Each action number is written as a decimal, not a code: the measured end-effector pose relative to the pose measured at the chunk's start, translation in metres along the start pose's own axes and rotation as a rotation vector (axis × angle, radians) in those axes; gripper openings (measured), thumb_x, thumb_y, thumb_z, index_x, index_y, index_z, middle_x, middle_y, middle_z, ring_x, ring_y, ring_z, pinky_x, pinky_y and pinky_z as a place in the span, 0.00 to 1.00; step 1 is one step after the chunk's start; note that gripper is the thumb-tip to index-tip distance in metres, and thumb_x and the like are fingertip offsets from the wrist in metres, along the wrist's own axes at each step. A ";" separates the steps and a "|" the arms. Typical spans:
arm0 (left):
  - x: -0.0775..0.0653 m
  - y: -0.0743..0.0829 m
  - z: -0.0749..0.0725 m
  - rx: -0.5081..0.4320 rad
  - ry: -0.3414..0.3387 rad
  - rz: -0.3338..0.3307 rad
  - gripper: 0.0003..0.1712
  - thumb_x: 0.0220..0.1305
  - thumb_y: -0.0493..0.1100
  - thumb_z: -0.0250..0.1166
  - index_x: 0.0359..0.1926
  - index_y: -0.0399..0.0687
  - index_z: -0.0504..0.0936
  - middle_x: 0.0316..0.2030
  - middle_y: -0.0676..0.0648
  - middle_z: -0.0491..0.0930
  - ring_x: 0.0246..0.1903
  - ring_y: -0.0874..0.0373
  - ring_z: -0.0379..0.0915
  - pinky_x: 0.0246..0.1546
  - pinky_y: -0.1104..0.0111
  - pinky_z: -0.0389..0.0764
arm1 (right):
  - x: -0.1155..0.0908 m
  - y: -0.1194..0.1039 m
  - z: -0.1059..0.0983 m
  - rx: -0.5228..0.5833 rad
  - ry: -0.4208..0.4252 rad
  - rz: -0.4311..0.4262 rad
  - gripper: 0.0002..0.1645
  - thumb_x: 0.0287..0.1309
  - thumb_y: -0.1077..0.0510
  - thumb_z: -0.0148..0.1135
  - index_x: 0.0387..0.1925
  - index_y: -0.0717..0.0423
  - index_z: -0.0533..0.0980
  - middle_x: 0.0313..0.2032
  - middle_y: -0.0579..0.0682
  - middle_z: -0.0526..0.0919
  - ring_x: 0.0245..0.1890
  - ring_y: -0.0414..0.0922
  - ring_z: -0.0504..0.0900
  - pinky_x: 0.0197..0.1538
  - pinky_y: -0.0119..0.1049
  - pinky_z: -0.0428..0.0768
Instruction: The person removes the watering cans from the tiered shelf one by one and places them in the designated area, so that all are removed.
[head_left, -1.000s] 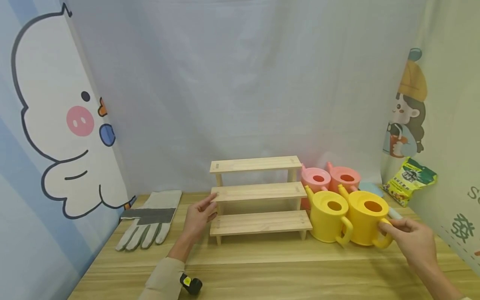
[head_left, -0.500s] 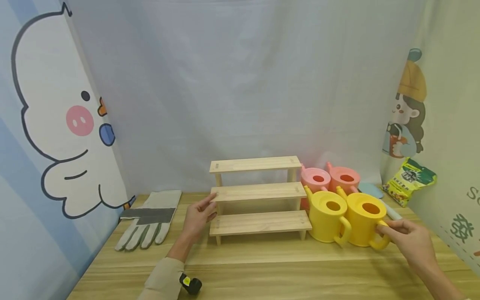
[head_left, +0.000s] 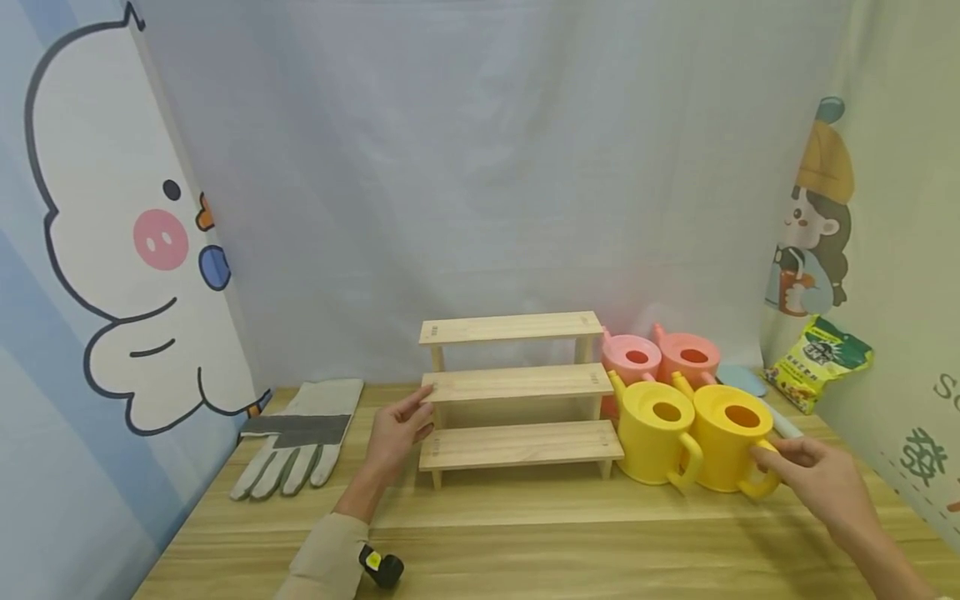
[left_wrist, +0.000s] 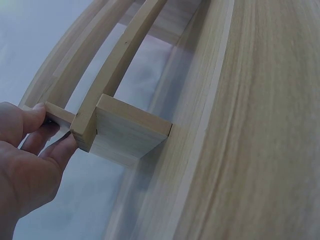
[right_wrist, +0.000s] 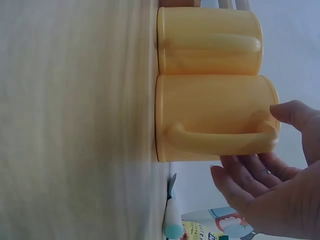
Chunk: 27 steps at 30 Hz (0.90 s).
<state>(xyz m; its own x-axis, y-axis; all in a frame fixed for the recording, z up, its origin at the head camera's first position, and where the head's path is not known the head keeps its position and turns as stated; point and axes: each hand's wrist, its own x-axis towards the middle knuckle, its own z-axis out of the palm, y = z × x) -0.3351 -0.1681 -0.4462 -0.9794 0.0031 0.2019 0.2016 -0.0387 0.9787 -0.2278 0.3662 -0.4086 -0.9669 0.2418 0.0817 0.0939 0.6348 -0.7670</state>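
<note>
My left hand point(head_left: 393, 440) pinches the left end of the middle tier of a three-step wooden plant stand point(head_left: 517, 383). In the left wrist view, the thumb lies on the board's edge point(left_wrist: 61, 114) and the curled fingers are underneath. To the stand's right, two yellow watering cans point(head_left: 657, 433) stand upright side by side, spouts toward the back. My right hand point(head_left: 828, 483) holds the right-hand yellow watering can point(right_wrist: 215, 107) at its handle. Its thumb is at the top of the handle, and the other fingers are along the can's far side.
Two pink watering cans point(head_left: 686, 354) stand behind the yellow ones. At the right rear are a yellow-green packet point(head_left: 821, 362) and a trowel with a pale blue blade point(head_left: 741, 381). A work glove point(head_left: 307, 433) lies flat to the left. Curtains enclose the wooden table point(head_left: 525, 558).
The right-hand yellow watering can has shifted slightly left with my right hand, and the left-hand one moved a touch left too. My left hand stays at the stand.
</note>
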 end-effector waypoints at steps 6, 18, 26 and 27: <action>0.001 -0.001 0.001 0.002 -0.002 0.013 0.23 0.72 0.33 0.61 0.66 0.38 0.75 0.49 0.38 0.77 0.50 0.55 0.76 0.54 0.61 0.82 | 0.007 -0.010 -0.012 -0.106 0.003 0.044 0.48 0.64 0.29 0.57 0.54 0.73 0.75 0.51 0.72 0.79 0.44 0.57 0.79 0.37 0.42 0.80; 0.000 0.003 0.000 0.031 -0.008 -0.010 0.23 0.73 0.35 0.60 0.66 0.41 0.75 0.48 0.37 0.77 0.50 0.52 0.76 0.56 0.58 0.81 | 0.006 -0.049 -0.012 -0.137 0.243 -0.158 0.37 0.66 0.36 0.59 0.48 0.69 0.79 0.46 0.69 0.83 0.43 0.61 0.80 0.28 0.29 0.75; 0.000 0.021 -0.010 0.175 0.011 -0.004 0.22 0.74 0.41 0.60 0.65 0.36 0.76 0.64 0.37 0.73 0.64 0.46 0.68 0.65 0.56 0.73 | 0.021 -0.075 0.015 -0.071 0.236 -0.410 0.25 0.70 0.47 0.61 0.49 0.68 0.80 0.45 0.67 0.84 0.44 0.64 0.82 0.35 0.13 0.73; 0.001 0.023 -0.011 0.193 0.012 -0.003 0.23 0.75 0.42 0.60 0.65 0.36 0.76 0.65 0.37 0.72 0.64 0.45 0.67 0.66 0.55 0.72 | 0.022 -0.077 0.019 -0.064 0.216 -0.441 0.24 0.70 0.48 0.61 0.50 0.67 0.80 0.45 0.66 0.84 0.45 0.64 0.82 0.37 0.11 0.72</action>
